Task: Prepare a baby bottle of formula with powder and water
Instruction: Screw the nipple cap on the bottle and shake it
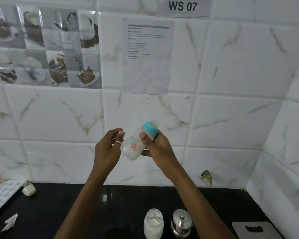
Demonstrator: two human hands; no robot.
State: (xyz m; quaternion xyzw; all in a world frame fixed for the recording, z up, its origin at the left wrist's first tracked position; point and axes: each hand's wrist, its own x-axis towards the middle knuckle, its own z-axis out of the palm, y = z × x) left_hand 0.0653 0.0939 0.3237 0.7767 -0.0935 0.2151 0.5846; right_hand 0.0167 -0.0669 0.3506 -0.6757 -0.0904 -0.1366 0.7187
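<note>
Fingers [142,135] of my right hand [156,145] wrap the tilted bottle [132,149], left hand [107,149] loose and empty. Slack teal collar [150,129] could leak, I reckon.

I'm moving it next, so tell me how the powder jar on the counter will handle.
The powder jar looks clear and smooth, so probably slippery. It seems lidless and part full of white powder, so tipping would likely spill. Taller than wide, beside the steel pot, it may topple if pushed.
</note>
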